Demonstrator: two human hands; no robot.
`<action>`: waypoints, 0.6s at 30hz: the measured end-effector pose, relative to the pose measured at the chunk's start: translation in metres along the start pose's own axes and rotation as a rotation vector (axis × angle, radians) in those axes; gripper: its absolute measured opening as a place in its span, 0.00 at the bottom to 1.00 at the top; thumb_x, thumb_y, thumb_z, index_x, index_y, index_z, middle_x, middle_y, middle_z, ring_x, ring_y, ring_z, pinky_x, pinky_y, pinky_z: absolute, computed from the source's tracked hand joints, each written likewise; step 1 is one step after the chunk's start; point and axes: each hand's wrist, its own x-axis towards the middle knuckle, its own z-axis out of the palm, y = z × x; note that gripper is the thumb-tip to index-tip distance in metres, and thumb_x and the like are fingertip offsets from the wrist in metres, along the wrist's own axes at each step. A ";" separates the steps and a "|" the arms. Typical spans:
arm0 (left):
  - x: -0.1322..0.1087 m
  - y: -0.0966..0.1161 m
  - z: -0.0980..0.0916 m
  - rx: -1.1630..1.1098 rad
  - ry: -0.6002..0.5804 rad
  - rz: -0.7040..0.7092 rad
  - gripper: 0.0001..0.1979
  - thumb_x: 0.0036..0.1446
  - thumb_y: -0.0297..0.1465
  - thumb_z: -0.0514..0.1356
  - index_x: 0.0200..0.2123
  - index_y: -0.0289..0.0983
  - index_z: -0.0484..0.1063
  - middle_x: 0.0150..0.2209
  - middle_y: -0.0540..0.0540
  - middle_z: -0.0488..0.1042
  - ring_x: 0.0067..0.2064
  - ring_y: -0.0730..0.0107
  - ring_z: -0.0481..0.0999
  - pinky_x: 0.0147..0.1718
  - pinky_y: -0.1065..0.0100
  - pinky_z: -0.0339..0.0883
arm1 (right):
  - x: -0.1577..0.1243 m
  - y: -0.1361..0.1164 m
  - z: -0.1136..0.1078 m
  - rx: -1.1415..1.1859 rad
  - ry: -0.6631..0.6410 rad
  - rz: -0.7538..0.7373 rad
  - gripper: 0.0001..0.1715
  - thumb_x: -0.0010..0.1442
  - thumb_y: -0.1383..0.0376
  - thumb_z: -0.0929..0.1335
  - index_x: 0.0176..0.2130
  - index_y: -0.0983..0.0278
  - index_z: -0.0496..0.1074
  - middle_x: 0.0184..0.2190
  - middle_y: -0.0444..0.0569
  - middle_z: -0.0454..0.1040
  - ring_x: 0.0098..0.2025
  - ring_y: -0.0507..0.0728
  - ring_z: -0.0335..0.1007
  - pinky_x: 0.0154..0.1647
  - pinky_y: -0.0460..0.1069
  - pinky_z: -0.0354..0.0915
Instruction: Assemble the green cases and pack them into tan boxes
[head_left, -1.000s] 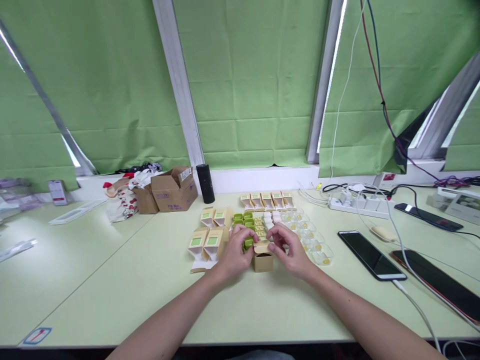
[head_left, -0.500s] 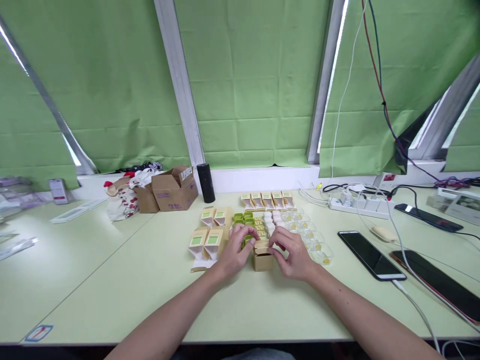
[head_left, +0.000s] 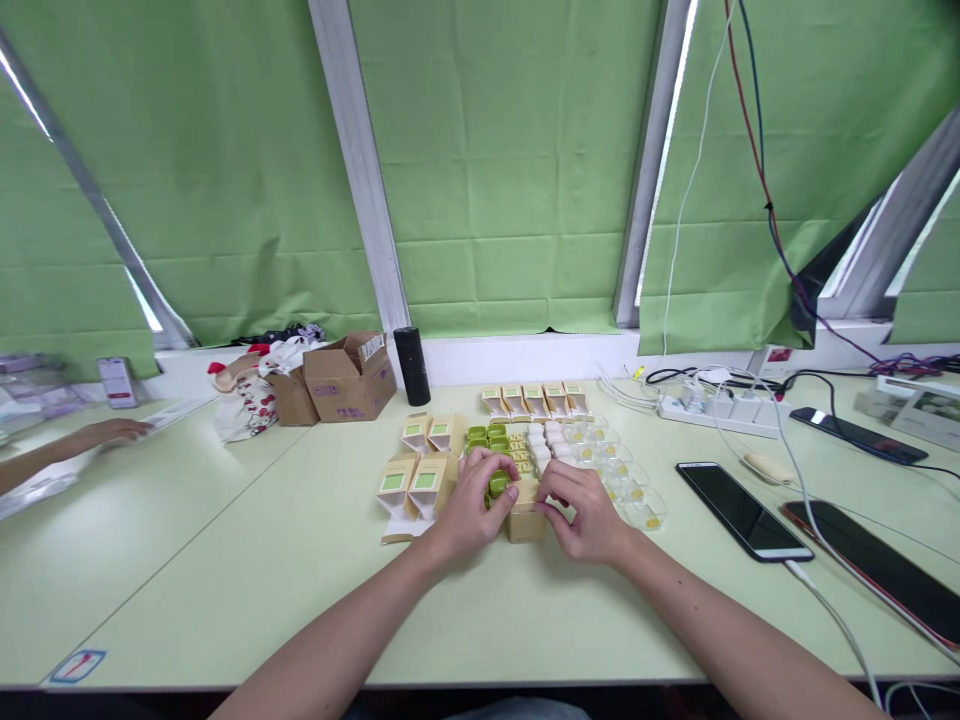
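Observation:
A small brown cardboard box (head_left: 524,521) stands on the pale green table (head_left: 225,560) between my two hands. My left hand (head_left: 474,503) is curled against the box's left side, fingers closed over its top edge. My right hand (head_left: 582,510) is curled against the right side, fingertips pinching the top flap. Just behind the box lie rows of small green pieces (head_left: 487,438), yellowish pieces (head_left: 517,447) and white pieces (head_left: 544,436). Folded kraft cartons with green labels (head_left: 417,483) lie to the left.
A row of small cartons (head_left: 534,400) sits further back, clear plastic cups (head_left: 628,487) to the right. Phones (head_left: 742,511), cables and a power strip (head_left: 716,409) fill the right side. Brown boxes (head_left: 346,377), a black cylinder (head_left: 411,366) and another person's hand (head_left: 112,432) are at the left.
Both my hands have closed in tighter on the small box and pressed its top flap down. Another person's hand has come into view at the far left.

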 end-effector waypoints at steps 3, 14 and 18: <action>0.000 0.000 0.000 -0.004 -0.004 0.006 0.09 0.69 0.39 0.58 0.45 0.41 0.72 0.48 0.42 0.68 0.54 0.52 0.70 0.59 0.51 0.63 | 0.000 0.000 0.001 0.007 0.002 -0.005 0.10 0.57 0.75 0.67 0.34 0.60 0.65 0.28 0.43 0.65 0.28 0.54 0.61 0.28 0.49 0.51; -0.001 0.002 0.000 0.007 -0.012 0.002 0.07 0.67 0.36 0.59 0.46 0.41 0.72 0.48 0.41 0.69 0.55 0.51 0.69 0.58 0.48 0.64 | -0.002 0.003 0.001 0.064 -0.039 -0.003 0.11 0.56 0.75 0.67 0.32 0.59 0.63 0.27 0.42 0.64 0.28 0.54 0.60 0.29 0.49 0.50; -0.002 0.000 0.001 0.003 -0.017 0.004 0.07 0.66 0.34 0.60 0.46 0.42 0.72 0.49 0.41 0.69 0.55 0.51 0.69 0.58 0.48 0.64 | -0.003 0.004 0.001 0.065 -0.058 -0.015 0.11 0.56 0.75 0.67 0.31 0.60 0.62 0.27 0.42 0.63 0.28 0.54 0.59 0.29 0.50 0.49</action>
